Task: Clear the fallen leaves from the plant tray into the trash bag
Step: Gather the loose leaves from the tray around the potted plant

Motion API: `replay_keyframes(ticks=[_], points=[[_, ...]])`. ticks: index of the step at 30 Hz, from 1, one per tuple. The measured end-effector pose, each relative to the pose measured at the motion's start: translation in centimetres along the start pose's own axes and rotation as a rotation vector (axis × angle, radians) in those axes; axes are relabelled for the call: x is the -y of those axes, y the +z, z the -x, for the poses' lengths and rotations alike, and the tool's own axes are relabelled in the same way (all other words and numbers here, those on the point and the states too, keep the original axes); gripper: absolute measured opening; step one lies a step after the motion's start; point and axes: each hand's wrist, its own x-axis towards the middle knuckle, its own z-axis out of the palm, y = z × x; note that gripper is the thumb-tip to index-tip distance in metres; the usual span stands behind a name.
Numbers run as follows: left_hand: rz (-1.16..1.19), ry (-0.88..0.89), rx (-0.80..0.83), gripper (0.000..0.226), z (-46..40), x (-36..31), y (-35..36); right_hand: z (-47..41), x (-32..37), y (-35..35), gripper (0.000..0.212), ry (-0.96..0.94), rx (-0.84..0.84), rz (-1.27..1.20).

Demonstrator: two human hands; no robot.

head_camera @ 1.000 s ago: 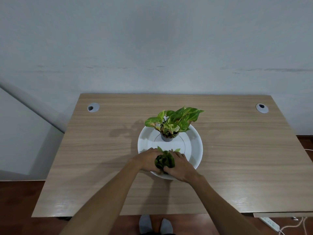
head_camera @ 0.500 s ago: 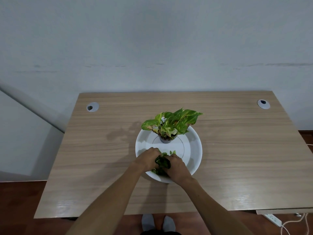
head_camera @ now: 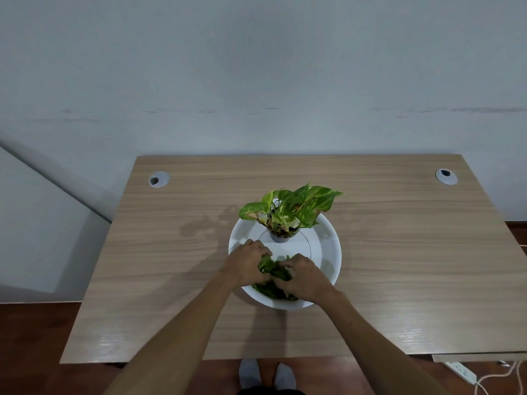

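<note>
Leaves bunched at the near rim of the tray, your hands now lower and wrapped around them.

Your desk (head_camera: 399, 252) carries only the white plant tray (head_camera: 328, 246), with the potted plant (head_camera: 288, 212) upright at its far side; no trash bag is in view, so you will have to find it off the desk. Compared with a second ago, the fallen leaves (head_camera: 274, 276) have been drawn down from mid-tray into one dark clump against the near edge, some trailing below your knuckles. Your left hand (head_camera: 247, 263) curls around the clump's left side, your right hand (head_camera: 303, 277) around its right, fingers bent inward and pressing the leaves between them. That suggests gathering is nearly done and a lift comes next; loose ones under your right hand may slip out.
</note>
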Motion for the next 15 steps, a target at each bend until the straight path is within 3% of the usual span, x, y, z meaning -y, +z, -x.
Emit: replay_keyframes(ticks=[4,7,13,15], points=[[-0.039,-0.018,0.107,0.067,0.5,-0.5,0.1,-0.1,-0.7,0.1,0.076,0.044,-0.010,0.008],[-0.015,-0.063,0.170,0.064,0.9,-1.0,0.7,0.1,-0.7,0.9,0.072,-0.006,0.044,0.061],[0.107,-0.122,0.254,0.089,1.5,-1.5,1.2,1.5,-2.4,-1.2,0.066,-0.122,0.104,0.101],[0.117,-0.136,0.255,0.087,1.5,-2.1,1.4,1.8,-2.8,-2.0,0.067,-0.143,0.105,0.124]])
